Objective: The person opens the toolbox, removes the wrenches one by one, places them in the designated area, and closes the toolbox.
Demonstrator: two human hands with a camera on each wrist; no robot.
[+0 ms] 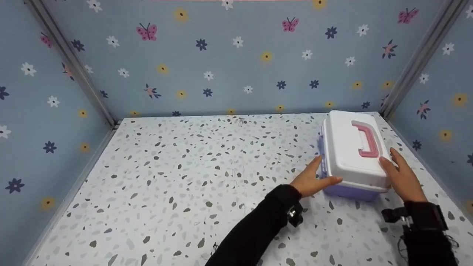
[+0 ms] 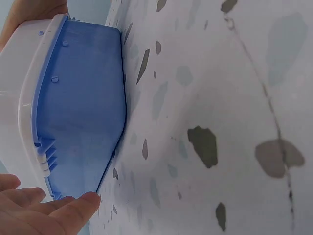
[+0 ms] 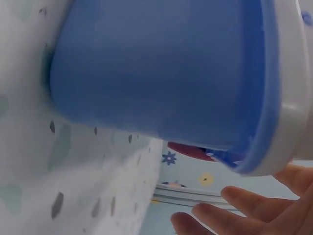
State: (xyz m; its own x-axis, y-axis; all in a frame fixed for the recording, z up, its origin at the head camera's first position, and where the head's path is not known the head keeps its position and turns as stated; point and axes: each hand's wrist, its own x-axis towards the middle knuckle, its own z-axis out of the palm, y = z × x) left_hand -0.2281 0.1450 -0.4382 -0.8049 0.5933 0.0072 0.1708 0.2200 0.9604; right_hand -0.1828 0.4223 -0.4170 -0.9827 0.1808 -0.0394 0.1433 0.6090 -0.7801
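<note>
A storage box with a white lid (image 1: 342,144), a pink carry handle (image 1: 369,142) and a purple-blue base (image 1: 351,193) stands upright, its lid down. My left hand (image 1: 313,181) is at its near left corner, thumb at the lid's front edge, the other fingers (image 2: 73,210) extended along the left side. On the right side, my right hand (image 1: 404,177) has its thumb at the lid's edge and its fingers spread beside the box. A dark red piece (image 3: 188,151) juts out past the base in the right wrist view.
The box stands on a white speckled tabletop (image 1: 192,177), toward its right side. Blue patterned panels (image 1: 221,62) close in the back and both sides, with metal strips (image 1: 417,59) at the corners. A thin crack line (image 2: 266,98) crosses the surface in the left wrist view.
</note>
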